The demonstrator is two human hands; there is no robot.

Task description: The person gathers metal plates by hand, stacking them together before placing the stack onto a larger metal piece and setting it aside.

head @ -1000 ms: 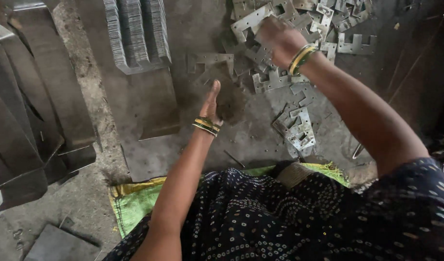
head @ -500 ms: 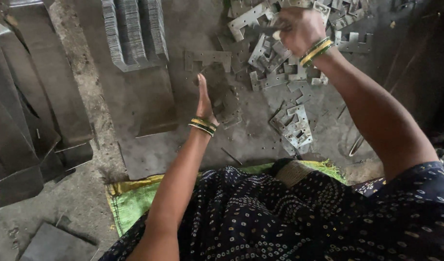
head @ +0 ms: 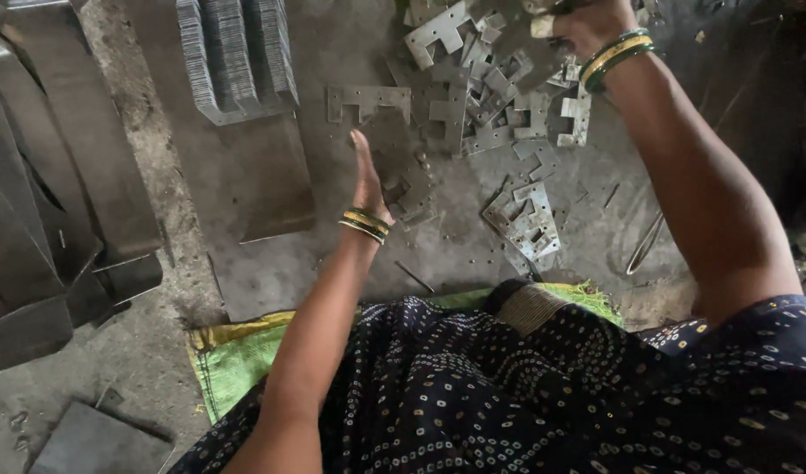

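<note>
Left hand [head: 368, 180] flat, fingers apart, edge-on over small stamped plates [head: 411, 189] on floor [head: 350, 254]. Right hand [head: 587, 22] at scattered plate pile [head: 490, 88]; grip unclear.

The right hand [head: 587, 22] has risen from the scattered metal plates [head: 499, 105] to the frame's top edge; the left hand [head: 368, 180] stretched slightly upward.

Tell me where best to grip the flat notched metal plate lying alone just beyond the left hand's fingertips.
Probably by an end tab of the notched plate, pinched from above: it lies flat on the floor, clear of the left hand.
</note>
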